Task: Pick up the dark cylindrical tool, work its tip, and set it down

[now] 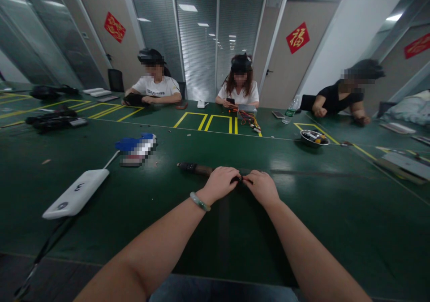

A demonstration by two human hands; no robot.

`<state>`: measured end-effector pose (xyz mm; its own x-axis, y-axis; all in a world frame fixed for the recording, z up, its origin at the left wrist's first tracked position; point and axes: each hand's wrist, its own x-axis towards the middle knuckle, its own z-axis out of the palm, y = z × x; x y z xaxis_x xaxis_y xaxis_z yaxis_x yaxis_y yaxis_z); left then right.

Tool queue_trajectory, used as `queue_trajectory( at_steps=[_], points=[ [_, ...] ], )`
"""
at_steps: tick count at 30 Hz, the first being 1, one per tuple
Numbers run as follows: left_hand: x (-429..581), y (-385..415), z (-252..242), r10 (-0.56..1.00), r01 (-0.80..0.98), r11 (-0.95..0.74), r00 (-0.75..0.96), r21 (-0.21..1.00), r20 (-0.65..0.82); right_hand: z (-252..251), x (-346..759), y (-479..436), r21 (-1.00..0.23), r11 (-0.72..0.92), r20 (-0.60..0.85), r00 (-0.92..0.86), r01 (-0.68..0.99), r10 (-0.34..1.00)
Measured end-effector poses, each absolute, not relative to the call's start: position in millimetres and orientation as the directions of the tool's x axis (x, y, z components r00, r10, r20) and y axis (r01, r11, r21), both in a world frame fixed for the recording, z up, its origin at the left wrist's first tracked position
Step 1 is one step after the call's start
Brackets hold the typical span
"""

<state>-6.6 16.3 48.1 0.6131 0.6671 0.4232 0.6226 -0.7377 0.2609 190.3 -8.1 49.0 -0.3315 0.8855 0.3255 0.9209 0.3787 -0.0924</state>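
My left hand and my right hand rest close together on the green table, fingers curled. Between their fingertips they pinch a small dark part with a red or orange bit showing; I cannot make out what it is. A dark cylindrical tool lies on the table just beyond my left hand. A pale green bangle sits on my left wrist.
A white flat device with a cable lies at the left. A blue and white object is behind it. A metal bowl stands at the right, a water bottle and coloured wires farther back. Three people sit across the table.
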Motion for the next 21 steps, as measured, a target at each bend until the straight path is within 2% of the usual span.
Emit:
queue_trajectory(
  at_steps=[5,12,18,21],
  points=[
    [-6.3,14.4,50.7,0.680,0.630,-0.726,0.599,0.275,0.423,48.6,188.0,-5.8,-0.023,0.386,0.288,-0.364,0.922,0.886],
    [-6.0,14.2,50.0,0.691,0.625,-0.718,0.587,0.306,0.421,41.8,186.1,-1.3,0.014,0.394,0.277,-0.382,0.919,0.882],
    [-8.7,12.6,50.4,0.667,0.626,-0.737,0.608,0.257,0.431,45.0,186.6,2.7,0.118,0.428,0.213,-0.444,0.896,0.871],
    [-13.0,8.9,58.9,0.632,0.600,-0.763,0.614,0.241,0.473,47.7,185.7,3.2,0.122,0.438,0.200,-0.454,0.891,0.868]
  ],
)
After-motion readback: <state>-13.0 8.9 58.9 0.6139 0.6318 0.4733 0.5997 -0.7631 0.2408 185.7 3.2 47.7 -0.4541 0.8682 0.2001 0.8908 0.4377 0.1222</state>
